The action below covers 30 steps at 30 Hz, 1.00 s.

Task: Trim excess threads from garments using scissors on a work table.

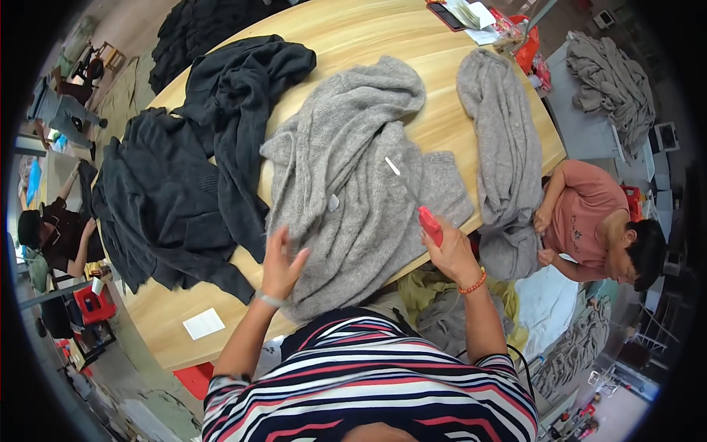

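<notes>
A heathered grey knitted garment [353, 184] lies in loose folds on the wooden table in front of me. My right hand [451, 254], with a beaded orange-red bracelet at its wrist, is closed around a slim tool with a red handle [430, 225]. The tool's thin metal shaft points away over the grey knit and ends in a bright tip. My left hand [283, 267] is open, slightly blurred, at the garment's near left side. Whether it touches the knit I cannot tell. A small pale oval spot [333, 202] shows on the garment.
Dark charcoal knitwear [166, 191] is heaped left on the wooden table [346, 33]. A white paper slip [203, 324] lies near the front edge. At right, a co-worker [600, 221] handles another grey garment [501, 132]. A phone [446, 16] and papers sit at the far edge.
</notes>
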### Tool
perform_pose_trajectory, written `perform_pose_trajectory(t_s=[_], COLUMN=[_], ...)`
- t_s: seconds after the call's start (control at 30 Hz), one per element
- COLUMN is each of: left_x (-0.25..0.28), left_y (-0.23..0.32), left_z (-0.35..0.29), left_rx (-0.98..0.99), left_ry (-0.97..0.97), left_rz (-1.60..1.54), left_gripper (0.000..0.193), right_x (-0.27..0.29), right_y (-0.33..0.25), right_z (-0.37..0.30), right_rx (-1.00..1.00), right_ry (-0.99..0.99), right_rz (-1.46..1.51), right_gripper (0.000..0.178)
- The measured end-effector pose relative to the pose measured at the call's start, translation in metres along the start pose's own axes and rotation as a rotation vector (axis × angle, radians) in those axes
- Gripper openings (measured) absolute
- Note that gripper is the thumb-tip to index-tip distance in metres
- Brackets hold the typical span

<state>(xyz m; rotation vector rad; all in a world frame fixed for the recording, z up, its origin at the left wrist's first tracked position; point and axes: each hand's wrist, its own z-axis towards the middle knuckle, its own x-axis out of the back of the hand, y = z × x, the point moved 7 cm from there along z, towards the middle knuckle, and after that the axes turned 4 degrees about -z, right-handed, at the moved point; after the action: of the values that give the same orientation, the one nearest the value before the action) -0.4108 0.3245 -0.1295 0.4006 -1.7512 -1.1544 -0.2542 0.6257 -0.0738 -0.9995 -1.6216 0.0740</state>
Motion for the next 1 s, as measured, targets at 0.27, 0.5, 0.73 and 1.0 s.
perform_pose_trajectory(t_s=[0.27, 0.5, 0.73, 1.0], left_x=[-0.044, -0.049, -0.094, -0.103], left_y=[0.007, 0.008, 0.061, 0.051], left_z=[0.116, 0.081, 0.117, 0.204], left_rx=[-0.083, 0.075, -0.563, -0.208], left_ry=[-0.022, -0.149, -0.035, -0.088], left_rz=[0.131, -0.130, 0.467, 0.074], left_gripper=[0.054, 0.050, 0.045, 0.034], right_x=[-0.003, -0.011, -0.026, -0.004], right_y=[-0.004, -0.024, -0.044, -0.031], right_z=[-0.013, -0.026, -0.021, -0.007], right_rx=[0.003, 0.120, 0.180, 0.083], right_ry=[-0.012, -0.182, -0.254, -0.114], right_rz=[0.001, -0.071, -0.142, -0.086], right_gripper=[0.030, 0.028, 0.025, 0.022])
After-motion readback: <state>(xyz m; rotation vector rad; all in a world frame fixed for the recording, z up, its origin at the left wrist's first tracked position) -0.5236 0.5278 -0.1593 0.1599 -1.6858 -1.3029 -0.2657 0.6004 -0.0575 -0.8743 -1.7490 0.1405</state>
